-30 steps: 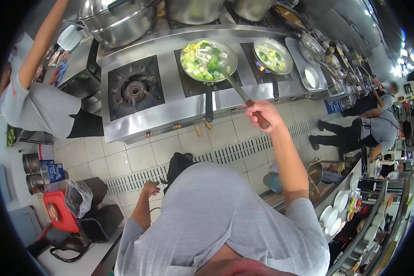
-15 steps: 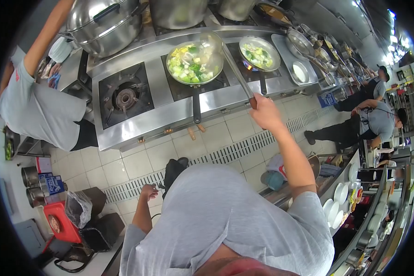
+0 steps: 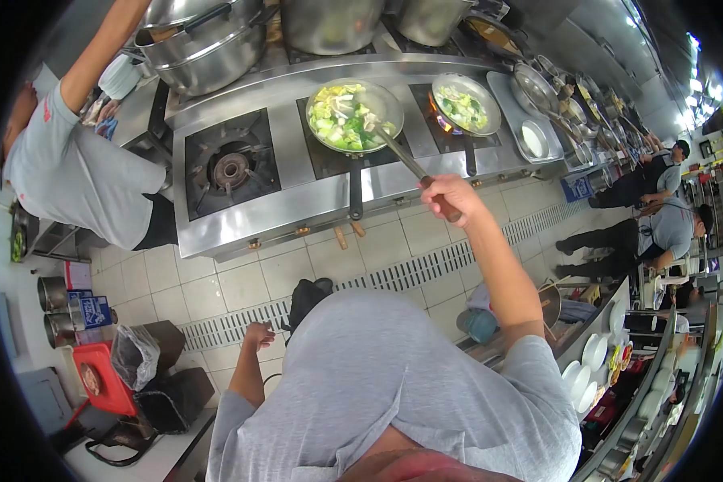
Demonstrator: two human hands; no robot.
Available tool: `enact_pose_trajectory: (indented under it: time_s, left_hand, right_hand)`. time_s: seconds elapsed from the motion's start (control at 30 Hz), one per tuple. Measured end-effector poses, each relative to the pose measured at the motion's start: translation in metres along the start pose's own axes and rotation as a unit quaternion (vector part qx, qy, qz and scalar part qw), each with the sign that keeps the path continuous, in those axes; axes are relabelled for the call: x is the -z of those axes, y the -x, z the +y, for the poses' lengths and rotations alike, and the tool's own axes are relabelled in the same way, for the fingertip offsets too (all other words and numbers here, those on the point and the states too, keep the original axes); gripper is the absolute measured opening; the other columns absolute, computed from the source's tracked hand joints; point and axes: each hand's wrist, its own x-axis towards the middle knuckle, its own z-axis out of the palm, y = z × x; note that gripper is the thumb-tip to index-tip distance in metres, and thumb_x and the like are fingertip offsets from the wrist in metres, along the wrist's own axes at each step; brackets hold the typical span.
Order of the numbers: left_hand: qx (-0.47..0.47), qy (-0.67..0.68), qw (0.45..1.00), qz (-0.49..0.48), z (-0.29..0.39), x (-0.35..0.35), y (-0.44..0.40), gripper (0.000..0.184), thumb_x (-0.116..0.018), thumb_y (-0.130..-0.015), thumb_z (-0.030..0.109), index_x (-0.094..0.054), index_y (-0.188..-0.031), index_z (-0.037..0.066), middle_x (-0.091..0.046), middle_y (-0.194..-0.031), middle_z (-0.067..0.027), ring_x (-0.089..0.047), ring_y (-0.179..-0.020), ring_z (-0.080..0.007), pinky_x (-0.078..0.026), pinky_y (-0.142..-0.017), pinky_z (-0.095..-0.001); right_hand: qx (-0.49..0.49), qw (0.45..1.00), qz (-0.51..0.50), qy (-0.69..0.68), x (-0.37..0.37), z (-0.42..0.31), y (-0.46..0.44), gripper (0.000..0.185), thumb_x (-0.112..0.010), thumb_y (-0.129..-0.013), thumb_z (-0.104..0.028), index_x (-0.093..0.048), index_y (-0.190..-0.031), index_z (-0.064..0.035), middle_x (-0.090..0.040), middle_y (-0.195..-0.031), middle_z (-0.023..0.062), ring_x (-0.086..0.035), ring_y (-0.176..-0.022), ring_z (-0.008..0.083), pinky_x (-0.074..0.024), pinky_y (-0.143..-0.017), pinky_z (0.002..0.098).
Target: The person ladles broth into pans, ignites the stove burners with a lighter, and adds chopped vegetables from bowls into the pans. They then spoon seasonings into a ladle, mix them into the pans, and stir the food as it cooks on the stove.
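Note:
My right hand (image 3: pixel 450 199) is wrapped round the wooden handle of a long metal utensil (image 3: pixel 410 163). Its far end rests among chopped green and pale vegetables (image 3: pixel 347 120) in a frying pan (image 3: pixel 387 104) on the middle burner. The pan's black handle (image 3: pixel 355 193) points towards me, untouched. At my side, over the floor, hangs my left hand (image 3: pixel 260 335), fingers apart and holding nothing. Another pan (image 3: pixel 494 104) with vegetables sits over a lit flame on the burner to the right.
Large steel pots (image 3: pixel 209 60) stand behind the stove (image 3: pixel 297 193). A co-worker (image 3: pixel 96 177) is at the left with an arm raised over the pots. Two people (image 3: pixel 668 229) stand far right. A metal tray (image 3: pixel 554 145) adjoins the right pan. A red lid (image 3: pixel 108 386) lies lower left.
The utensil's end was lifted over the pan's far edge half a second ago and is now down in the vegetables. The lid of the big steel pot has been tilted up.

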Motion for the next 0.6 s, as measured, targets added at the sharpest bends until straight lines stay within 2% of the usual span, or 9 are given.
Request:
enact_pose_trajectory:
  time_s: [0.03,0.07,0.17,0.37,0.47,0.57,0.6]
  left_hand:
    - [0.002,0.004,1.000,-0.006,-0.004,0.001,-0.004,0.029,-0.060,-0.093,0.030,-0.062,-0.109,0.006,-0.072,-0.097,-0.0139,-0.068,-0.072,-0.0245,-0.052,-0.066,-0.0440]
    - [0.003,0.008,1.000,-0.012,-0.008,0.002,-0.008,0.030,-0.060,-0.093,0.030,-0.062,-0.110,0.006,-0.072,-0.097,-0.0142,-0.068,-0.072,-0.0245,-0.052,-0.066,-0.0441]
    - [0.005,0.013,1.000,-0.012,-0.011,0.002,-0.008,0.031,-0.059,-0.093,0.030,-0.062,-0.112,0.006,-0.072,-0.099,-0.0147,-0.068,-0.072,-0.0248,-0.052,-0.066,-0.0444]
    - [0.006,0.001,1.000,-0.010,-0.004,0.004,-0.006,0.029,-0.060,-0.093,0.031,-0.062,-0.110,0.006,-0.072,-0.095,-0.0132,-0.068,-0.070,-0.0239,-0.051,-0.065,-0.0445]
    - [-0.016,0.007,1.000,-0.014,0.002,0.005,-0.005,0.028,-0.060,-0.093,0.032,-0.063,-0.105,0.007,-0.072,-0.092,-0.0119,-0.067,-0.068,-0.0228,-0.051,-0.064,-0.0441]
    - [-0.026,0.009,1.000,-0.011,0.004,0.005,-0.010,0.028,-0.061,-0.094,0.033,-0.062,-0.102,0.007,-0.072,-0.091,-0.0114,-0.067,-0.066,-0.0221,-0.051,-0.062,-0.0433]
    - [-0.025,0.009,1.000,-0.010,0.006,0.005,-0.010,0.028,-0.061,-0.094,0.034,-0.062,-0.101,0.007,-0.072,-0.091,-0.0113,-0.067,-0.066,-0.0220,-0.051,-0.062,-0.0430]
  right_hand:
    - [-0.008,0.997,-0.012,-0.072,-0.002,-0.006,0.008,0.031,-0.062,-0.078,0.000,-0.056,-0.107,0.0067,-0.057,-0.072,0.0064,-0.051,-0.049,0.0099,-0.0387,-0.040,0.0230]
    - [-0.005,0.996,-0.022,-0.086,0.003,-0.004,0.007,0.028,-0.065,-0.080,-0.004,-0.056,-0.105,0.0046,-0.059,-0.071,0.0058,-0.053,-0.048,0.0092,-0.0394,-0.038,0.0228]
    - [0.006,0.998,-0.021,-0.062,0.002,-0.009,0.020,0.024,-0.065,-0.079,-0.003,-0.057,-0.101,0.0032,-0.058,-0.071,0.0056,-0.052,-0.047,0.0101,-0.0403,-0.039,0.0230]
    - [0.071,0.987,0.040,0.138,0.001,-0.009,0.032,0.010,-0.064,-0.075,-0.001,-0.058,-0.083,-0.0013,-0.054,-0.063,0.0040,-0.052,-0.046,0.0136,-0.0430,-0.044,0.0277]
    - [0.101,0.967,0.063,0.226,0.008,-0.006,0.033,0.010,-0.064,-0.076,-0.003,-0.056,-0.081,-0.0017,-0.052,-0.060,0.0033,-0.052,-0.046,0.0137,-0.0433,-0.045,0.0308]
    - [0.110,0.925,0.140,0.336,-0.012,-0.015,0.049,0.011,-0.063,-0.075,-0.004,-0.055,-0.082,-0.0004,-0.055,-0.061,0.0083,-0.055,-0.046,0.0174,-0.0454,-0.046,0.0330]
    - [0.115,0.906,0.160,0.376,-0.019,-0.018,0.055,0.012,-0.063,-0.076,-0.004,-0.056,-0.084,0.0004,-0.058,-0.064,0.0116,-0.058,-0.050,0.0214,-0.0476,-0.050,0.0354]
